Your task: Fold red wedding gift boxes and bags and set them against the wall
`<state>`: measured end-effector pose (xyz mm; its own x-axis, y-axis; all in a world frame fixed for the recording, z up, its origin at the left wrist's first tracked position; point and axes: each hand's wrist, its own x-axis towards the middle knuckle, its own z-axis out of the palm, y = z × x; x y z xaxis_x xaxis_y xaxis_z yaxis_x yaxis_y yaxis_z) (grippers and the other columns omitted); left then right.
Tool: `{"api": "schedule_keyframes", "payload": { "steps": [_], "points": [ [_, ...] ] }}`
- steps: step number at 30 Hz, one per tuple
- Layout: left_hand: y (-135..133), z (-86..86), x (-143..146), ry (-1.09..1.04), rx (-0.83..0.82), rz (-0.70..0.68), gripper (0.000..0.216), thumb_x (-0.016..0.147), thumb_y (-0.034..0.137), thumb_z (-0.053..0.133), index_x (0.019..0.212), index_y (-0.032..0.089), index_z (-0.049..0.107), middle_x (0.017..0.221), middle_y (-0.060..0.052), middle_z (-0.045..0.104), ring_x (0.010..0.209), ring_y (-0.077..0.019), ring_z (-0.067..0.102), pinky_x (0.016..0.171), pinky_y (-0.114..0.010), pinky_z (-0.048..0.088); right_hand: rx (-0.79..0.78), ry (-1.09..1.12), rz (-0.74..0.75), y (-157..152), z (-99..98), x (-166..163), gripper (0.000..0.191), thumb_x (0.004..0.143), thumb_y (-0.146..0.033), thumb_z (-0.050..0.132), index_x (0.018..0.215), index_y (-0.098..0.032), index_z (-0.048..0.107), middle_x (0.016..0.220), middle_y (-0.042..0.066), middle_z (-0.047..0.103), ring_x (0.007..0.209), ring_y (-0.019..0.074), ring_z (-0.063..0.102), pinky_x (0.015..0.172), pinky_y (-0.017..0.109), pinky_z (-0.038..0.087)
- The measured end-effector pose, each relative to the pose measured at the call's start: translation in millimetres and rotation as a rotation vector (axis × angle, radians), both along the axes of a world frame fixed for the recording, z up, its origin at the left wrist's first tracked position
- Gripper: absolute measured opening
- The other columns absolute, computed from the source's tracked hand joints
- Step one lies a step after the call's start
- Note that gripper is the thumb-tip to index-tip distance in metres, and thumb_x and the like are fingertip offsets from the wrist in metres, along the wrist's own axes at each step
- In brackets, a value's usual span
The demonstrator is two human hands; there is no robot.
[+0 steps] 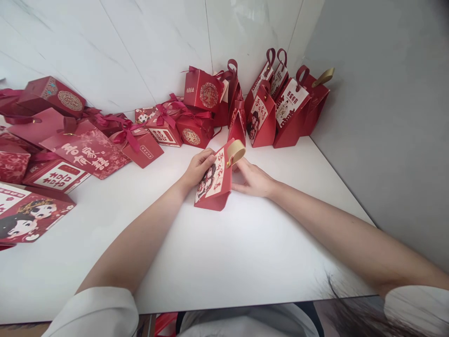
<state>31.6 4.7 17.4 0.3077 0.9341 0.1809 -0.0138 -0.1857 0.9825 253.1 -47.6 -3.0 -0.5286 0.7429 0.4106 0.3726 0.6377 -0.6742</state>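
Observation:
A red triangular gift box [214, 180] with a printed cartoon couple, white lettering and a gold ribbon loop [236, 152] is tilted just above or on the white table, around its middle. My left hand [200, 166] grips its left side, thumb on the printed face and the other fingers out of sight behind. On the opposite side, my right hand [254, 179] takes the box by its right edge. Its fingertips are partly hidden behind the ribbon loop and the box.
Several upright red gift boxes [261, 119] with ribbon loops stand at the back right. Ribbon-tied red boxes [194, 128] sit at the back middle, and more boxes [91, 150] pile up on the left. A marbled wall [168, 42] and a grey panel [379, 117] border the table [266, 252].

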Motion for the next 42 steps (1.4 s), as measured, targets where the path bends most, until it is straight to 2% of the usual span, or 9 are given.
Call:
{"api": "schedule_keyframes", "payload": {
  "steps": [4, 6, 10, 13, 16, 22, 27, 30, 42],
  "points": [
    [-4, 5.4, 0, 0.036, 0.058, -0.005, 0.055, 0.077, 0.069, 0.074, 0.062, 0.018, 0.059, 0.063, 0.0, 0.054, 0.058, -0.0129, 0.048, 0.056, -0.029, 0.038, -0.019, 0.097, 0.018, 5, -7.7, 1, 0.08, 0.09, -0.061, 0.062, 0.155, -0.027, 0.028, 0.149, 0.017, 0.048, 0.125, 0.0358, 0.06, 0.099, 0.056, 0.057],
    [-6, 4.8, 2, -0.016, -0.014, 0.013, 0.053, 0.076, 0.064, 0.077, 0.061, 0.018, 0.056, 0.059, 0.001, 0.053, 0.054, -0.012, 0.048, 0.053, -0.028, 0.037, -0.046, 0.143, 0.03, 8, -10.4, 1, 0.079, 0.088, -0.06, 0.065, 0.153, -0.028, 0.034, 0.147, 0.016, 0.051, 0.125, 0.0352, 0.06, 0.103, 0.058, 0.054],
    [-6, 2.7, 7, -0.167, -0.227, 0.018, 0.046, 0.073, 0.058, 0.083, 0.07, 0.019, 0.058, 0.065, 0.001, 0.066, 0.056, -0.0136, 0.059, 0.055, -0.026, 0.046, -0.207, 0.28, 0.004, 13, -10.0, 0, 0.073, 0.084, -0.066, 0.067, 0.143, -0.026, 0.049, 0.136, 0.014, 0.062, 0.114, 0.0331, 0.066, 0.103, 0.056, 0.054],
    [-2, 2.7, 10, -0.258, -0.294, 0.069, 0.043, 0.073, 0.055, 0.084, 0.08, 0.019, 0.063, 0.076, -0.001, 0.074, 0.062, -0.0161, 0.067, 0.062, -0.029, 0.053, -0.38, 0.429, -0.026, 15, -6.0, 2, 0.062, 0.093, -0.069, 0.053, 0.138, -0.025, 0.052, 0.136, 0.012, 0.063, 0.108, 0.0277, 0.068, 0.098, 0.048, 0.057],
    [3, 2.0, 11, -0.341, -0.311, 0.154, 0.04, 0.076, 0.052, 0.083, 0.087, 0.018, 0.066, 0.085, -0.003, 0.077, 0.07, -0.0179, 0.071, 0.071, -0.032, 0.058, -0.454, 0.52, -0.004, 16, -2.6, 6, 0.058, 0.099, -0.068, 0.037, 0.138, -0.027, 0.05, 0.144, 0.01, 0.057, 0.099, 0.022, 0.069, 0.091, 0.043, 0.058],
    [13, -5.9, 9, -0.4, -0.285, 0.201, 0.04, 0.076, 0.052, 0.082, 0.095, 0.018, 0.069, 0.09, -0.002, 0.078, 0.08, -0.0197, 0.075, 0.079, -0.034, 0.061, -0.377, 0.44, 0.08, 10, 1.1, 3, 0.056, 0.093, -0.064, 0.059, 0.13, -0.022, 0.053, 0.129, 0.011, 0.065, 0.114, 0.0256, 0.065, 0.101, 0.043, 0.051],
    [16, -9.5, 9, -0.396, -0.305, 0.204, 0.042, 0.078, 0.052, 0.08, 0.095, 0.015, 0.071, 0.094, -0.006, 0.08, 0.085, -0.0223, 0.076, 0.083, -0.034, 0.062, -0.373, 0.369, 0.027, 9, 4.5, 2, 0.049, 0.096, -0.065, 0.052, 0.111, -0.02, 0.064, 0.106, 0.007, 0.071, 0.109, 0.0264, 0.065, 0.106, 0.044, 0.047],
    [17, -9.7, 9, -0.366, -0.33, 0.229, 0.044, 0.081, 0.057, 0.075, 0.094, 0.015, 0.07, 0.092, -0.006, 0.079, 0.09, -0.0259, 0.077, 0.087, -0.038, 0.062, -0.379, 0.33, 0.017, 8, 6.2, 3, 0.052, 0.096, -0.068, 0.049, 0.1, -0.02, 0.068, 0.105, 0.006, 0.071, 0.108, 0.0262, 0.066, 0.109, 0.042, 0.045],
    [15, -5.3, 11, -0.368, -0.339, 0.159, 0.041, 0.079, 0.052, 0.077, 0.097, 0.015, 0.074, 0.104, -0.007, 0.08, 0.106, -0.0277, 0.075, 0.1, -0.038, 0.058, -0.401, 0.336, 0.026, 8, 4.4, 4, 0.052, 0.097, -0.068, 0.048, 0.102, -0.02, 0.069, 0.107, 0.005, 0.071, 0.107, 0.0251, 0.065, 0.105, 0.038, 0.046]
  ]
}}
